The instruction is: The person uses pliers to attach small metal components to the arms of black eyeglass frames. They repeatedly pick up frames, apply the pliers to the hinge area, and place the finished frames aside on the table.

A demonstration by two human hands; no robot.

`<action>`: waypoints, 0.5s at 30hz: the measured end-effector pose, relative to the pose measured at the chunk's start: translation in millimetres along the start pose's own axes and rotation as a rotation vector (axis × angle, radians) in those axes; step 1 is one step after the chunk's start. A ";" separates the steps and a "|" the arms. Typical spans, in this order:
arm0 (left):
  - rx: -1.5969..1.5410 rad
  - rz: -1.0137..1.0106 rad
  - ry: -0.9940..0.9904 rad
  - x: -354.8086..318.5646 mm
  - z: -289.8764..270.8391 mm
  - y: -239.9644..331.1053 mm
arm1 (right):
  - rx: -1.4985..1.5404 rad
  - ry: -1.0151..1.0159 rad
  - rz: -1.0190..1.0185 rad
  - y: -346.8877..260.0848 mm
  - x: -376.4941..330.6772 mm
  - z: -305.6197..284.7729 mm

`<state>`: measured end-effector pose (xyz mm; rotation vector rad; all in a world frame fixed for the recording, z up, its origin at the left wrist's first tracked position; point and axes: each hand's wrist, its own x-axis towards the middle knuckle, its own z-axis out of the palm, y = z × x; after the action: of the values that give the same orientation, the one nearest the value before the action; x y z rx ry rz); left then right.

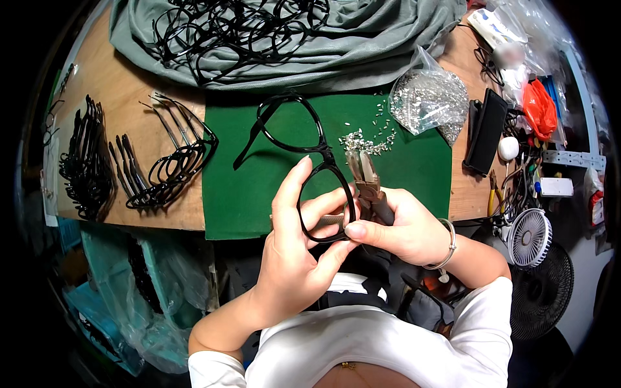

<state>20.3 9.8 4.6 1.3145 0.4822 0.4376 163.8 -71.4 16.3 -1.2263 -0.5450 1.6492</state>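
My left hand (pixel 288 262) grips a black eyeglass frame (pixel 325 155) by its lower rim, fingers passing behind and through the opening. The other rim points away from me over the green mat (pixel 417 171), with one temple arm folded out to the left. My right hand (pixel 414 226) is closed round a pair of pliers (pixel 367 187), its jaws pointing away from me and slightly apart. The right thumb also touches the lower rim beside my left fingertips. Just beyond the jaws lies a loose pile of small silvery metal pieces (pixel 363 142).
A clear bag (pixel 427 97) of similar pieces sits at the mat's far right. Black frames are heaped on a grey cloth (pixel 362 64) at the back; more frames (pixel 171 161) stand in stacks at left. A black phone (pixel 486 129) and small white fan (pixel 529 238) are at right.
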 end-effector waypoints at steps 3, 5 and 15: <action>-0.034 -0.003 -0.038 -1.0 -2.2 1.0 | 0.016 -0.052 0.067 -2.9 0.8 -3.7; -0.085 -0.014 -0.042 -0.1 -1.7 5.4 | 0.078 -0.082 0.083 -5.2 0.8 -3.7; -0.066 0.020 -0.049 -1.0 -3.0 8.9 | 0.088 -0.097 0.091 -10.1 0.0 -3.9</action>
<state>17.6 13.4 12.9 1.2647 0.4107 0.4332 171.7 -67.8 22.7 -1.1250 -0.4766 1.7981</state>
